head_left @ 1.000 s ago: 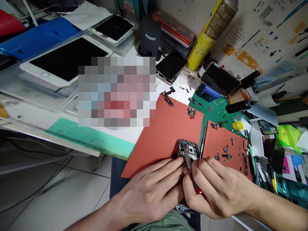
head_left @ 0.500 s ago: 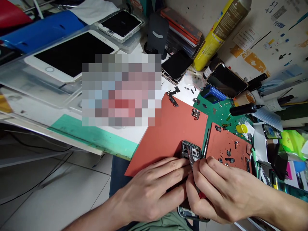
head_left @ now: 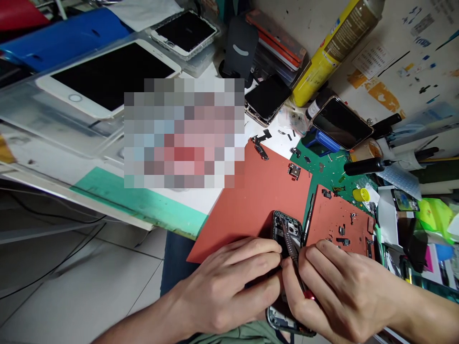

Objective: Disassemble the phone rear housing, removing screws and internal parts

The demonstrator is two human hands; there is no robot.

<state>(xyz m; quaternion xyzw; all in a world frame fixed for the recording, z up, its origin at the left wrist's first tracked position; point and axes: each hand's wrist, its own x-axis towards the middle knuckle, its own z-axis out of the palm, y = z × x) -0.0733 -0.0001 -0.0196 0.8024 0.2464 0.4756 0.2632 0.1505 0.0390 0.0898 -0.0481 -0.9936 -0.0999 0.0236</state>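
Opened dark phone chassis (head_left: 287, 234) at bench front edge, between both hands: left hand (head_left: 229, 282) grips it, right hand (head_left: 337, 291) pinches red-tipped metal screwdriver (head_left: 291, 246).

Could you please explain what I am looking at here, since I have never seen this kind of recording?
The picture comes from a camera worn on a person's head, looking down at their own two hands at a cluttered repair bench. The left hand steadies an opened phone lying on a red mat. The right hand holds a screwdriver with its tip inside the phone. Small parts lie on a second red mat. Further back are a tablet, other phones and a yellow spray can. The blurred patch hides something on purpose.
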